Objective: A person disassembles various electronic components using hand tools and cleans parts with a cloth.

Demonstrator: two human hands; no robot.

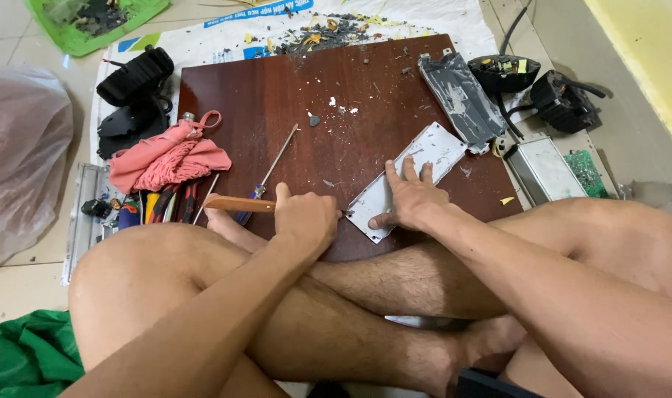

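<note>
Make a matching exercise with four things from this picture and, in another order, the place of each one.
Things:
1. white metal plate
2. screwdriver
3. pink cloth
4. green tray

Places:
A. top left corner, on the floor
B. under the right hand
C. left edge of the brown board
D. middle of the board, above the left hand

Pairs: 1-B, 2-D, 3-C, 4-A

The left grip (pixel 305 220) closes over the front of a wooden handle (pixel 231 204), so the tool's working end is hidden. The right grip (pixel 410 197) covers the middle of the white metal plate (pixel 432 151). The green tray (pixel 93 18), far beyond the left grip, is cut off by the top edge. The debris (pixel 329 29) is too small to identify.
</note>
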